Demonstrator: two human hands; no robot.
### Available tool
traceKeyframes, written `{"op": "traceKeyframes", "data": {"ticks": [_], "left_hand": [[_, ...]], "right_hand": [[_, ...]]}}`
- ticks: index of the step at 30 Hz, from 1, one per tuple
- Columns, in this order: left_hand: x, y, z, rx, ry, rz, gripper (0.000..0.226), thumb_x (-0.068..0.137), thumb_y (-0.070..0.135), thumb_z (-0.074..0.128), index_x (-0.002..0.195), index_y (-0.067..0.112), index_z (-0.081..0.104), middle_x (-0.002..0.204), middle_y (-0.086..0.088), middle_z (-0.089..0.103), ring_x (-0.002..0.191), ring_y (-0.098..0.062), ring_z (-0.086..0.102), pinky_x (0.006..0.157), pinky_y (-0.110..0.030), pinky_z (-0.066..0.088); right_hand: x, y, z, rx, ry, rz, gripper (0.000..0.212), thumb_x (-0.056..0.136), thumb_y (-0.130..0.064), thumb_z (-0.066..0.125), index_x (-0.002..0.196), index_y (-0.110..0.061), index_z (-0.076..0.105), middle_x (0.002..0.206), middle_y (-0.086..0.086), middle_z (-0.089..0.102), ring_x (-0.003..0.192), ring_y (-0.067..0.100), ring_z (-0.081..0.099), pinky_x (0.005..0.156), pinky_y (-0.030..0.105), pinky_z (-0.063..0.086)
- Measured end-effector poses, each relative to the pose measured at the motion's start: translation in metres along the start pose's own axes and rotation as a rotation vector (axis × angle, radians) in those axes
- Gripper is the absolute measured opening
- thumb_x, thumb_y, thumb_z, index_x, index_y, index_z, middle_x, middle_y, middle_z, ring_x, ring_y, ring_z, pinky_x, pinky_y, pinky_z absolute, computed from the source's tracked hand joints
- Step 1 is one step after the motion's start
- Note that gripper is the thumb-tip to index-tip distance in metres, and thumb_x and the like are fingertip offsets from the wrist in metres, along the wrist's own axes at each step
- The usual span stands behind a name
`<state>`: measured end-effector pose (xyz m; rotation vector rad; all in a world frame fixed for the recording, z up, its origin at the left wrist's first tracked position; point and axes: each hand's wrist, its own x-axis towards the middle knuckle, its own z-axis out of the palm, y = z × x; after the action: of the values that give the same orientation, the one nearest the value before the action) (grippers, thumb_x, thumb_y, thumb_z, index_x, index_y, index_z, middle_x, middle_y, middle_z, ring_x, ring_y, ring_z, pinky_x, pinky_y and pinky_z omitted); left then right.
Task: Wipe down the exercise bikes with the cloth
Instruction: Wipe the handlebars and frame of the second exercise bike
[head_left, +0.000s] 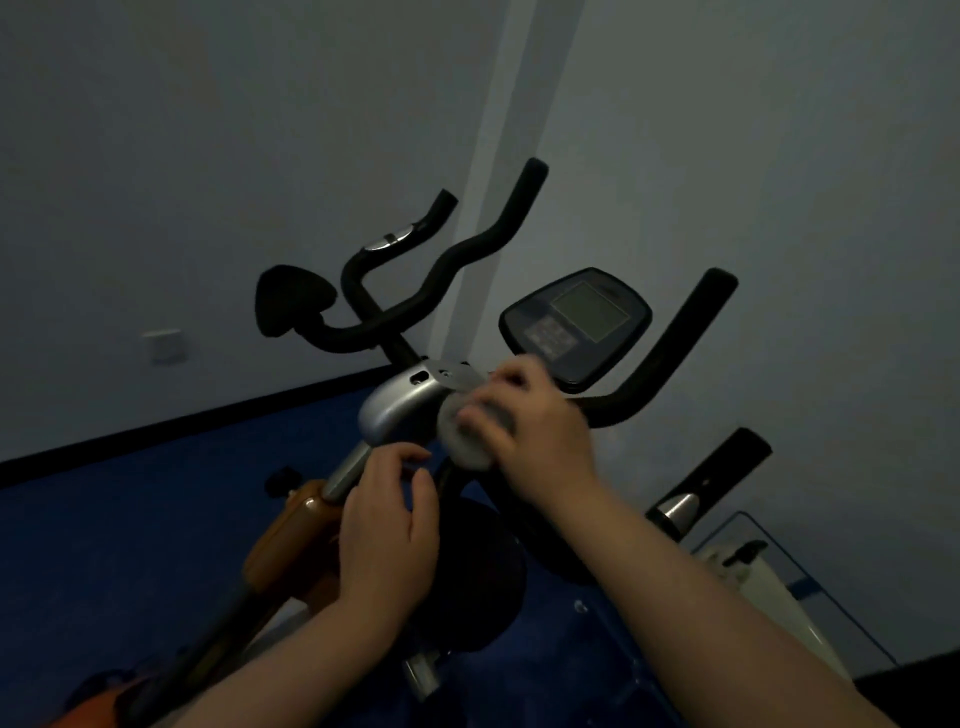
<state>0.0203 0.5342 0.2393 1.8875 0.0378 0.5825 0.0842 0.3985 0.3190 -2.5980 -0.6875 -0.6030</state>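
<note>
An exercise bike with a black handlebar (670, 348), a dark console screen (576, 325) and a silver stem housing (400, 405) stands in front of me. My right hand (530, 426) is shut on a pale grey cloth (460, 436), pressed against the handlebar's centre just below the console. My left hand (389, 525) hovers beside the silver post (345, 473) with its fingers curled and apart, holding nothing. A second bike with an orange body (285, 540) and curved black handlebars (467, 249) stands to the left behind it.
A grey wall with a light switch (166, 345) rises behind the bikes, above a blue floor (130, 509). The black round seat (467, 566) lies below my hands. A white machine part (769, 582) and a black cable sit at the right.
</note>
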Motion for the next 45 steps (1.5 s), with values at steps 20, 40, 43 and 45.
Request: {"op": "traceKeyframes", "data": {"ticks": [20,40,43,45], "left_hand": [[0.001,-0.006,-0.002,-0.018,-0.071,-0.042,0.016,0.083,0.047,0.036,0.086,0.033,0.043,0.077,0.008,0.052,0.066,-0.015,0.052,0.059,-0.037,0.045],[0.001,-0.003,-0.003,-0.053,-0.075,-0.056,0.002,0.087,0.035,0.041,0.085,0.035,0.043,0.076,0.008,0.052,0.064,-0.014,0.052,0.06,-0.036,0.044],[0.004,-0.001,-0.005,-0.039,-0.116,-0.037,0.006,0.087,0.033,0.042,0.088,0.036,0.046,0.08,0.012,0.053,0.072,-0.009,0.054,0.065,-0.038,0.048],[0.01,0.003,-0.01,-0.015,-0.202,0.032,0.011,0.087,0.029,0.043,0.091,0.034,0.052,0.091,0.017,0.056,0.086,-0.003,0.056,0.074,-0.031,0.049]], "right_hand": [[-0.002,0.022,0.003,-0.18,-0.252,-0.46,0.029,0.087,-0.04,0.063,0.106,-0.019,0.072,0.1,0.002,0.069,0.078,0.018,0.065,0.056,0.032,0.054],[-0.023,0.011,0.002,-0.197,-0.246,-0.29,0.035,0.08,-0.023,0.069,0.115,-0.028,0.064,0.106,0.006,0.061,0.066,0.017,0.058,0.053,0.019,0.04],[-0.023,0.032,-0.016,-0.222,-0.101,-0.105,0.031,0.08,-0.017,0.071,0.11,-0.024,0.068,0.101,0.007,0.063,0.059,0.022,0.059,0.047,0.021,0.04],[-0.021,0.05,-0.035,-0.333,-0.028,-0.001,0.025,0.081,-0.012,0.071,0.103,-0.023,0.071,0.095,0.006,0.063,0.053,0.023,0.055,0.04,0.024,0.042]]}}
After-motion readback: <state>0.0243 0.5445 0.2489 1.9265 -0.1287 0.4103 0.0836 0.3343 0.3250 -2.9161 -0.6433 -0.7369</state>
